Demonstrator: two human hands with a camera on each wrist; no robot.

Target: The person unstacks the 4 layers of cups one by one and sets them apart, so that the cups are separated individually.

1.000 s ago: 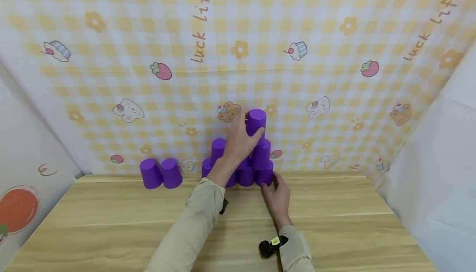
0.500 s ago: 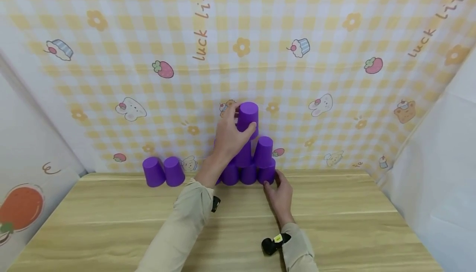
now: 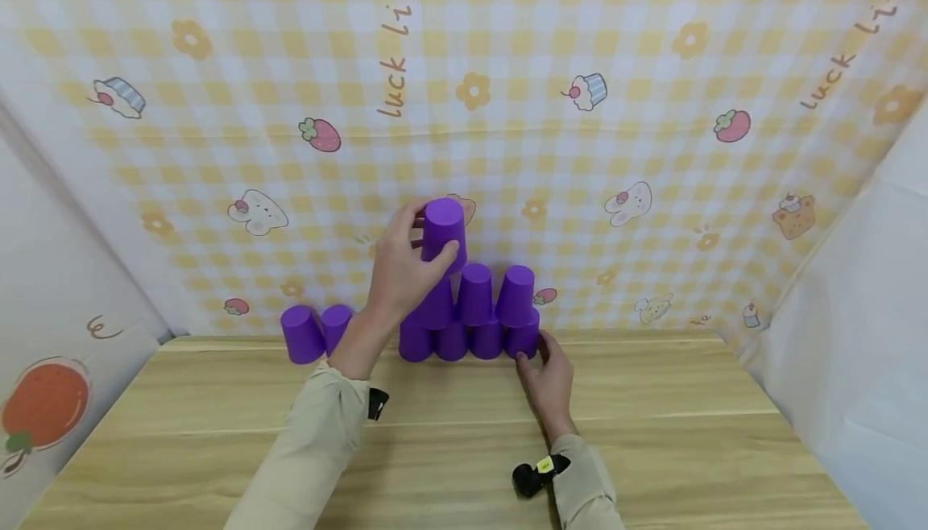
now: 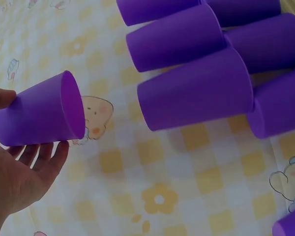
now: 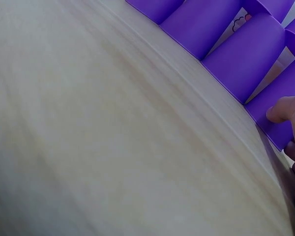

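My left hand [image 3: 402, 272] holds an upside-down purple cup [image 3: 444, 224] by its sides, thumb in front. In the left wrist view this cup [image 4: 39, 110] is apart from the stacked cups [image 4: 196, 91]. Below it in the head view stands a two-level wall of upturned purple cups: three in the upper row [image 3: 475, 295], several in the bottom row [image 3: 451, 341]. My right hand [image 3: 551, 381] grips the bottom row's right-end cup [image 3: 522, 337], down at the tabletop. Up close in the right wrist view, the thumb [image 5: 282, 109] lies against that cup's front.
Two more upturned purple cups [image 3: 302, 335] stand left of the wall, one partly hidden by my left forearm. A wooden table [image 3: 449, 449] lies beneath. Close behind hangs a yellow checked cloth [image 3: 536, 159], with white side walls [image 3: 863, 272].
My left hand has carried its cup leftward, from above the wall's right side to above its left end, uncovering the middle cups. My right hand stays at the right-end cup.
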